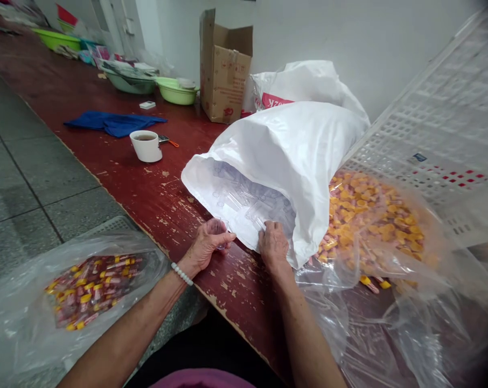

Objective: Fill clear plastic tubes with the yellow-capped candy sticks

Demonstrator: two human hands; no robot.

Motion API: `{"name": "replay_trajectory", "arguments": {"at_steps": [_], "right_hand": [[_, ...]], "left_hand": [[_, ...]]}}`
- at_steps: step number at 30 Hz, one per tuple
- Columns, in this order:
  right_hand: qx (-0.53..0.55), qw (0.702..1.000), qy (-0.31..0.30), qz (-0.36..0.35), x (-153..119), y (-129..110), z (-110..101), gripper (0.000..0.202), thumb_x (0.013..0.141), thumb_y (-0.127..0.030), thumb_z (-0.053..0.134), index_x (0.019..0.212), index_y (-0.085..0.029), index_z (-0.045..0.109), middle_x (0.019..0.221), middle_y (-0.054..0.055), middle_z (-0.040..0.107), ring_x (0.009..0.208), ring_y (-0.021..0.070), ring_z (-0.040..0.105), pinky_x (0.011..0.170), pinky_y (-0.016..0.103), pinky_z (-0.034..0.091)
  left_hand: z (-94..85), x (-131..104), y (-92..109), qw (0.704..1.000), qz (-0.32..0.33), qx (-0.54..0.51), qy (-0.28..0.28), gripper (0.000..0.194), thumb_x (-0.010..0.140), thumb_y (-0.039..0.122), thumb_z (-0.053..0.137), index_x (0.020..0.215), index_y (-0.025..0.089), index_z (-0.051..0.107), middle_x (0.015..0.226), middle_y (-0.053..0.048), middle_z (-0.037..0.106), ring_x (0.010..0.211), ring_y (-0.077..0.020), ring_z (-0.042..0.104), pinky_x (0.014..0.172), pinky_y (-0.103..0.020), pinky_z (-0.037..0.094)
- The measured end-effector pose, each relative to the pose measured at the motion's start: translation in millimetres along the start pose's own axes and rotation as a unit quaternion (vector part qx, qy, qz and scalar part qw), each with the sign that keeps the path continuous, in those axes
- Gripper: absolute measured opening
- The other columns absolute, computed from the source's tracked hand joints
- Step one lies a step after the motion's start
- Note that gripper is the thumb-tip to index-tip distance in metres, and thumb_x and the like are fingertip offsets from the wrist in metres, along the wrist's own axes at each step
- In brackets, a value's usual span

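My left hand (208, 243), with a pale bead bracelet at its wrist, is closed around a clear plastic tube (216, 228) near the table's front edge. At the mouth of a white sack (284, 145) is my right hand (273, 243), its fingers bent over the lower lip. They meet the end of a clear tube (257, 219), though the fingertips are partly hidden. Several more clear tubes (238, 195) lie loose inside the sack, which rests on its side with its opening towards me.
Yellow-capped pieces (365, 210) lie in clear plastic at right, under a tilted white crate (430, 140). A bag of yellow-capped tubes (88, 293) sits low at left. On the red table (179, 202) stand a filled cup (146, 146), blue cloth (114, 123), carton (227, 81) and green basin (177, 92).
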State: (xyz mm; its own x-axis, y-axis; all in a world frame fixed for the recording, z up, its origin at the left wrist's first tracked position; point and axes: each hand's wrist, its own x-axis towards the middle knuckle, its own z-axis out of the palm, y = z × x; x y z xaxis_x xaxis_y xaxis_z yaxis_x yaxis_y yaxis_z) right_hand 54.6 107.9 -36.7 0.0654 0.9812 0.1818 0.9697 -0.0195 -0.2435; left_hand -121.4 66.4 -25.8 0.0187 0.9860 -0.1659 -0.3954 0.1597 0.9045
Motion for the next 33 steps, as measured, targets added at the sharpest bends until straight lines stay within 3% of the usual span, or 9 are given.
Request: {"name": "replay_trajectory", "arguments": {"at_steps": [4,7,10,12,16,20,23,27,33], "right_hand": [[0.195,0.979,0.058,-0.025,-11.4,-5.2,-7.6,0.027,0.083,-0.019,0.047,0.108,-0.014,0.057,0.103,0.010,0.061,0.076,0.0167,0.059,0.073,0.031,0.045],[0.405,0.913,0.040,-0.017,-33.7,-13.3,-10.4,0.027,0.082,-0.031,0.052,0.105,-0.017,0.057,0.094,0.003,0.065,0.059,0.0107,0.053,0.063,0.026,0.046],[0.506,0.862,0.003,-0.030,-57.2,-20.2,-8.7,0.024,0.083,-0.031,0.052,0.104,-0.019,0.057,0.094,0.002,0.066,0.070,0.0117,0.058,0.068,0.026,0.048],[0.503,0.862,0.018,-0.052,-70.3,-22.4,-9.1,0.026,0.084,-0.025,0.049,0.108,-0.020,0.057,0.103,0.004,0.065,0.087,0.0142,0.060,0.080,0.029,0.049],[0.354,0.926,0.063,-0.113,-89.1,-13.8,-28.2,0.033,0.084,-0.018,0.045,0.114,-0.023,0.058,0.115,0.009,0.056,0.096,0.0156,0.059,0.084,0.030,0.049],[0.246,0.953,0.135,-0.114,-94.2,41.1,-65.0,0.027,0.086,-0.019,0.043,0.106,-0.022,0.061,0.105,0.007,0.059,0.098,0.0161,0.057,0.083,0.028,0.048],[0.151,0.968,0.198,0.035,-89.1,118.3,-84.2,0.024,0.084,-0.018,0.040,0.096,-0.018,0.061,0.092,0.007,0.063,0.087,0.0176,0.058,0.078,0.031,0.047],[0.033,0.971,0.168,0.169,-76.3,207.7,-84.5,0.028,0.076,-0.011,0.039,0.090,-0.012,0.063,0.092,0.014,0.063,0.091,0.0229,0.056,0.084,0.038,0.042],[0.067,0.978,0.136,0.141,-62.0,235.4,-79.7,0.020,0.070,-0.014,0.052,0.086,-0.016,0.065,0.092,0.012,0.065,0.096,0.0239,0.054,0.089,0.040,0.038]], "left_hand": [[8.3,-5.3,-6.7,1.000,0.004,-0.003,-0.028,0.034,0.057,0.021,0.077,0.080,0.016,0.053,0.082,0.001,0.065,0.061,-0.0088,0.059,0.052,-0.021,0.048],[17.9,-7.9,-15.1,0.998,0.024,-0.039,-0.050,0.039,0.059,0.018,0.075,0.094,0.016,0.058,0.098,-0.004,0.067,0.075,-0.0113,0.062,0.067,-0.023,0.050],[28.4,-10.8,-19.8,0.994,0.024,-0.081,-0.075,0.050,0.060,0.014,0.074,0.107,0.018,0.058,0.104,-0.005,0.067,0.091,-0.0148,0.063,0.082,-0.027,0.048],[34.5,-14.0,-20.2,0.992,0.028,-0.086,-0.086,0.050,0.057,0.010,0.074,0.104,0.018,0.060,0.105,-0.006,0.068,0.096,-0.0163,0.062,0.087,-0.029,0.047],[42.4,-21.7,-18.9,0.996,0.037,-0.039,-0.068,0.040,0.054,0.011,0.075,0.091,0.016,0.062,0.098,-0.005,0.070,0.086,-0.0168,0.064,0.076,-0.027,0.051],[43.6,-25.1,-20.8,0.999,0.019,0.013,-0.049,0.042,0.057,0.021,0.076,0.096,0.016,0.060,0.083,-0.002,0.068,0.064,-0.0165,0.065,0.052,-0.025,0.050],[42.6,-26.4,-23.3,0.999,0.012,0.020,-0.029,0.042,0.057,0.022,0.076,0.095,0.015,0.059,0.079,-0.001,0.066,0.058,-0.0152,0.064,0.048,-0.023,0.049],[48.4,-32.5,-24.5,0.998,0.007,0.054,-0.024,0.043,0.056,0.022,0.077,0.094,0.015,0.059,0.078,0.000,0.066,0.057,-0.0132,0.062,0.047,-0.022,0.048],[76.0,-48.1,-24.6,0.988,0.017,0.136,-0.078,0.037,0.053,0.018,0.074,0.087,0.016,0.060,0.076,-0.002,0.067,0.064,-0.0149,0.062,0.052,-0.023,0.049]]}}
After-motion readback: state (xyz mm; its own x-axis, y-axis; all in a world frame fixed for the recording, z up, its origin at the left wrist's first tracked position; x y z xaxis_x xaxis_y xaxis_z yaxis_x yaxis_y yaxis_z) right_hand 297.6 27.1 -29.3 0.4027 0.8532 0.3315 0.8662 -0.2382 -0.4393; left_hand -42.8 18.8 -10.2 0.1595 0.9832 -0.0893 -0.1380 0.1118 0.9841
